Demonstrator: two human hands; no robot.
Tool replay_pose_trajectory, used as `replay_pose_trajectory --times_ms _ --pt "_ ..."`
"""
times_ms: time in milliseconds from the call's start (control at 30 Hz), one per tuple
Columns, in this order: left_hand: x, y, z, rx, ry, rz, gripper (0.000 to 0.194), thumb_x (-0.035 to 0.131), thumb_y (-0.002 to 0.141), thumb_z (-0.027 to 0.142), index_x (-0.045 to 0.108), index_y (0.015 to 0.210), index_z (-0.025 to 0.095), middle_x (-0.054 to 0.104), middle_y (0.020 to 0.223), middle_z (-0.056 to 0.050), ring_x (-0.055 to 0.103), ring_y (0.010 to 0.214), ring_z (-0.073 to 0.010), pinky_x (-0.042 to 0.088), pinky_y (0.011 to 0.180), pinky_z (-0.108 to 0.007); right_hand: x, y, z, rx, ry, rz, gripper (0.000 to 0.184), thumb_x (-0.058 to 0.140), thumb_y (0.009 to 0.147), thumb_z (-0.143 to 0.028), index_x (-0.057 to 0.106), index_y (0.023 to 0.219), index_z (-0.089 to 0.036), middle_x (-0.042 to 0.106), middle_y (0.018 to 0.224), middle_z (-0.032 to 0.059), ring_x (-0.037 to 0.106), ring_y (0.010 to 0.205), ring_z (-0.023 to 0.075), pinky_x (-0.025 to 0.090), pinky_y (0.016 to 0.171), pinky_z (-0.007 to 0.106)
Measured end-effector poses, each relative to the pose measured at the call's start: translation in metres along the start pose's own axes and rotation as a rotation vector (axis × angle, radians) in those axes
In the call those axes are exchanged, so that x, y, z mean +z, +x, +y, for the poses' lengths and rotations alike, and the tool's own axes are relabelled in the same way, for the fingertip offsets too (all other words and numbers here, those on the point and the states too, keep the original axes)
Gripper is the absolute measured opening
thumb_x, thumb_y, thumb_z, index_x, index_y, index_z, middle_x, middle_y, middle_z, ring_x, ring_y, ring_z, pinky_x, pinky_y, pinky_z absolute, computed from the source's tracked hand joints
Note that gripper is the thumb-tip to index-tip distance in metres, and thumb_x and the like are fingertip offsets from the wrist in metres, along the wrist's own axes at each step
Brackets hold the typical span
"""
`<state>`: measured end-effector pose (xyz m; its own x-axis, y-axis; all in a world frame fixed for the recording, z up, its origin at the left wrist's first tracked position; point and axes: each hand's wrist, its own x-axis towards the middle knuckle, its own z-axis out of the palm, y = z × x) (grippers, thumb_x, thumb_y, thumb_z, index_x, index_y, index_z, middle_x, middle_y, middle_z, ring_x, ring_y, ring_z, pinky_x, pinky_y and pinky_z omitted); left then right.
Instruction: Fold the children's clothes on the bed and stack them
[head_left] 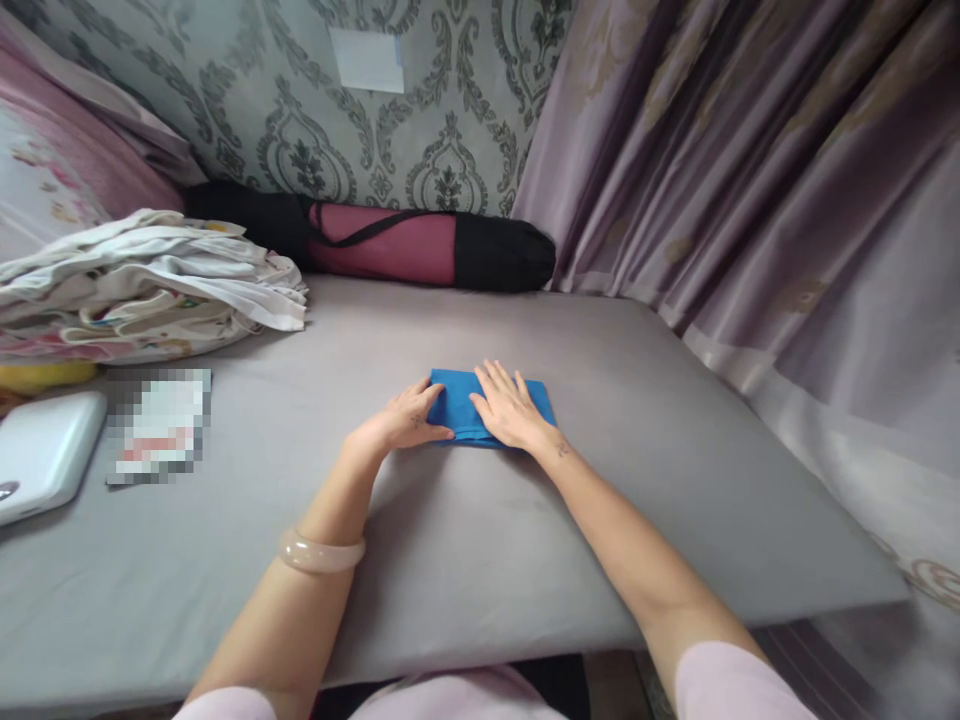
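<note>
A folded blue cloth (454, 404) lies flat on the grey sheet, its layered edges showing on the near side. At its left end is my left hand (411, 416), with thumb and fingers set around the edge and the cloth between them. My right hand (511, 408) rests palm down on top of the cloth, right of its middle, fingers stretched out and slightly spread. It covers part of the cloth's right half.
Grey sheet (637, 480) covers the surface. A black and maroon long bag (390, 245) lies along the patterned wall. On the left are a pile of light fabrics (150, 285), a white box-like device (49, 450) and a blurred packet (161, 425). Purple curtains (720, 150) hang at right.
</note>
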<state>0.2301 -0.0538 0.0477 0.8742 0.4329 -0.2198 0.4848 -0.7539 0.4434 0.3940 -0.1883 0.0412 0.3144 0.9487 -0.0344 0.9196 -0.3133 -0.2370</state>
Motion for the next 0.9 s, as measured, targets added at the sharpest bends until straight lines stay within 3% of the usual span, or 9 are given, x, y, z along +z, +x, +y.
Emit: replay_pose_trajectory --times_ms 200,400,500,633,733,900 --pt "-0.009 -0.002 -0.002 -0.030 -0.012 -0.012 0.076 0.068 0.072 0.051 0.047 0.136 0.015 0.045 0.146 -0.019 0.042 0.137 -0.0338 0.039 0.108 -0.037 0.021 0.006 -0.005 0.004 -0.029 -0.030 0.064 0.021 0.102 -0.045 0.024 0.156 -0.010 0.017 0.163 0.0118 0.011 0.151 0.0232 0.005 0.122 0.046" --pt "-0.009 0.000 -0.022 0.049 -0.107 0.020 0.068 0.065 0.074 0.047 0.051 0.133 0.017 0.056 0.138 -0.014 0.051 0.129 -0.0289 0.044 0.103 -0.034 0.000 0.014 -0.016 0.050 0.029 -0.124 0.063 0.022 0.102 -0.042 0.027 0.154 -0.006 0.020 0.162 0.0155 0.014 0.151 0.0263 0.009 0.121 0.050" --pt "-0.006 0.003 -0.032 -0.010 -0.170 0.089 0.063 0.058 0.080 0.039 0.048 0.137 0.014 0.055 0.141 -0.016 0.052 0.129 -0.0275 0.041 0.107 -0.034 0.000 0.022 -0.035 0.040 0.034 -0.039 0.062 0.022 0.102 -0.040 0.030 0.152 -0.005 0.023 0.161 0.0155 0.015 0.150 0.0258 0.009 0.121 0.048" --pt "-0.003 0.007 -0.040 -0.136 -0.246 0.206 0.054 0.049 0.085 0.029 0.051 0.134 0.009 0.063 0.130 -0.018 0.061 0.117 -0.0251 0.046 0.099 -0.032 0.021 0.031 -0.053 0.050 0.027 0.049 0.063 0.023 0.102 -0.040 0.029 0.152 -0.003 0.024 0.161 0.0153 0.017 0.150 0.0250 0.007 0.122 0.045" --pt "-0.003 0.009 -0.043 -0.167 -0.249 0.261 0.048 0.046 0.085 0.026 0.055 0.130 0.009 0.069 0.115 -0.016 0.066 0.105 -0.0241 0.049 0.092 -0.032 0.030 0.033 -0.054 0.069 0.019 0.029 0.063 0.023 0.102 -0.040 0.031 0.152 -0.003 0.027 0.160 0.0151 0.019 0.149 0.0254 0.006 0.122 0.046" --pt "-0.004 0.009 -0.044 -0.184 -0.254 0.292 0.048 0.043 0.086 0.021 0.054 0.131 0.012 0.071 0.109 -0.013 0.067 0.098 -0.0221 0.050 0.090 -0.032 0.015 0.037 -0.058 0.068 0.007 -0.069 0.062 0.028 0.101 -0.038 0.032 0.151 -0.002 0.029 0.159 0.0177 0.022 0.148 0.0278 0.013 0.120 0.047"
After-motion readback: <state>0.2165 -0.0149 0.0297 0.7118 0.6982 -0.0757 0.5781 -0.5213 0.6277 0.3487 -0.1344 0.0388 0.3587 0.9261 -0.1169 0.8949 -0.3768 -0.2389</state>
